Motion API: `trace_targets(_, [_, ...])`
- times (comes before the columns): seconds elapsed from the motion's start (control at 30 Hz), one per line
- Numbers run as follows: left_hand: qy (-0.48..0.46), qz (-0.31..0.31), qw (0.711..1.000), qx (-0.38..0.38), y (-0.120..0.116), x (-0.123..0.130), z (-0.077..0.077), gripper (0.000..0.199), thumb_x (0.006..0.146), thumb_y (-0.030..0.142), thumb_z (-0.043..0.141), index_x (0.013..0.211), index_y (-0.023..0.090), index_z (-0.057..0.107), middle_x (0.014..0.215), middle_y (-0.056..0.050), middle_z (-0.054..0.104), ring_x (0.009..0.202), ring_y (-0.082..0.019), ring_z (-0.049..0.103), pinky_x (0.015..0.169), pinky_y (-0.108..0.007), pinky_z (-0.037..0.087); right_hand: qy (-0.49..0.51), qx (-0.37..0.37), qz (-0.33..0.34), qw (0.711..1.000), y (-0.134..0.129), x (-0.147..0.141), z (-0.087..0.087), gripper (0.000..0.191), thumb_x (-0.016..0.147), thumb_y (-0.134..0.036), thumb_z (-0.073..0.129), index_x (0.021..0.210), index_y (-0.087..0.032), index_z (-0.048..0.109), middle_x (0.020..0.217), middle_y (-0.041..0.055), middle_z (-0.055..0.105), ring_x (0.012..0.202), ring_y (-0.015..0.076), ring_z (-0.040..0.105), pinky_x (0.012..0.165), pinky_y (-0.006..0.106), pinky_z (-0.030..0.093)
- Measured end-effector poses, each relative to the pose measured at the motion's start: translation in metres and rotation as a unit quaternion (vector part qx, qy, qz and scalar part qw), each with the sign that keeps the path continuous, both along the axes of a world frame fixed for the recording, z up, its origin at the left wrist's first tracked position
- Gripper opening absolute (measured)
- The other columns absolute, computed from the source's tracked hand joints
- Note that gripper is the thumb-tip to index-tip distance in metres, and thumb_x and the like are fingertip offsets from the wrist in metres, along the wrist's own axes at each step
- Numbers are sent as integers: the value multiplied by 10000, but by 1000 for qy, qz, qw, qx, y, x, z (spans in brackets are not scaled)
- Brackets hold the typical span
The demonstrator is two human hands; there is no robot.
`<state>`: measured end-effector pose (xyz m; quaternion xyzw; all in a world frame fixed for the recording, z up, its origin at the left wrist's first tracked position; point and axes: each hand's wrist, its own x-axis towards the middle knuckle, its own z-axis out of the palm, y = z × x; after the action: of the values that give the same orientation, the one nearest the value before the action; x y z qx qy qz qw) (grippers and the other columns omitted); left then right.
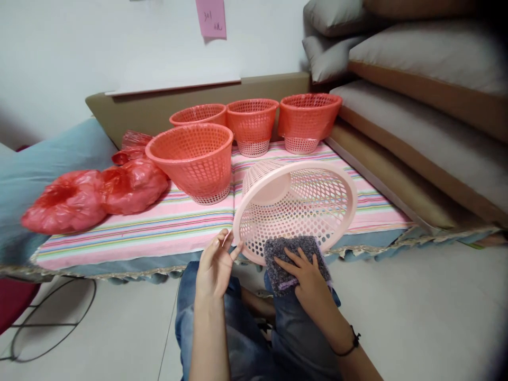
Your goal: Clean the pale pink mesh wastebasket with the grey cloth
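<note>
A pale pink plastic basket (pixel 270 193) with a perforated wall lies tipped on its side, its wide mouth facing me. My left hand (pixel 217 267) is just left of its rim, fingers apart and slightly curled, with nothing held. Whether a fingertip touches the rim I cannot tell. Over my knee, my right hand (pixel 304 270) lies spread on a folded dark grey fluffy cloth (pixel 273 256) with a purple edge. The cloth's upper part overlaps the basket's lower rim.
Behind stand several baskets with red plastic over them, the nearest a red-covered basket (pixel 198 164). Knotted red plastic bags (pixel 65 201) lie at left on the striped cloth (pixel 170 233). Stacked cushions (pixel 428 116) rise at right. A round-framed stool (pixel 51 323) stands lower left.
</note>
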<state>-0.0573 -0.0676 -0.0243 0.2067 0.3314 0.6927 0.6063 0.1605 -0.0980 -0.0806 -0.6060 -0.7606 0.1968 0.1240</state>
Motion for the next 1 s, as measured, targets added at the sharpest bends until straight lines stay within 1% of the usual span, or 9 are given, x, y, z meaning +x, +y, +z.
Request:
trace_targets(0.17, [75,43,996,-30,6,-3,-7,264,543,225,881,716,185,686,995,-5,679,891,-147,650,657,-203,558,8,-5,15,1000,2,2,-3,951,568,71,382,1380,-408,509,1522,-11,423,1443,364,279,1115,714,188])
trace_targets(0.27, [144,58,986,-57,9,-8,-15,311,511,313,907,653,159,678,897,-26,692,808,-143,659,508,-137,474,6,0,7,1000,1,0,-2,955,566,86,369,1369,-407,523,1514,-20,435,1443,353,286,1121,704,190])
trace_targets(0.37, [203,79,974,-69,11,-8,-20,365,573,463,861,698,152,715,805,-53,706,748,-159,662,473,-161,456,-1,19,-4,1000,1,-2,-1,954,565,102,359,1355,-400,541,1504,-21,449,1441,339,296,1127,685,208])
trace_targets(0.43, [241,77,966,-46,11,-4,-21,400,662,530,787,829,169,738,855,-65,725,804,-186,678,552,-209,514,-4,21,-3,1000,1,-2,-1,956,566,101,361,1359,-403,537,1505,-21,448,1440,340,298,1125,685,209])
trace_targets(0.53, [314,27,949,0,14,10,-27,437,674,397,820,1058,220,710,1070,-62,724,1015,-220,672,820,-281,550,-7,6,13,1000,2,-1,-3,961,565,83,377,1382,-406,509,1521,-18,425,1444,360,280,1119,699,192])
trace_targets(0.6, [328,19,944,20,17,21,-37,547,661,276,836,1179,250,662,1244,-63,670,1179,-237,612,1012,-319,471,-9,11,22,1000,2,-1,-6,953,568,70,392,1387,-404,504,1524,-14,422,1447,360,271,1124,695,181])
trace_targets(0.67, [313,49,948,33,20,30,-48,590,684,225,807,1243,262,622,1342,-66,614,1282,-247,543,1125,-357,366,-16,38,22,999,0,-2,-11,921,579,63,409,1367,-400,530,1518,-14,431,1448,347,275,1136,678,170])
trace_targets(0.8, [295,80,952,28,24,32,-58,560,686,191,774,1223,244,628,1342,-76,612,1310,-267,518,1172,-415,295,-22,90,57,994,0,10,-19,834,618,55,440,1286,-416,603,1511,-35,437,1454,316,275,1152,659,158])
trace_targets(1.0, [318,74,945,26,16,12,-31,517,671,122,747,1169,231,662,1232,-65,672,1302,-260,522,1176,-406,282,-80,143,70,984,8,62,-6,812,625,120,368,1190,-372,681,1457,-10,505,1443,303,307,1133,707,163])
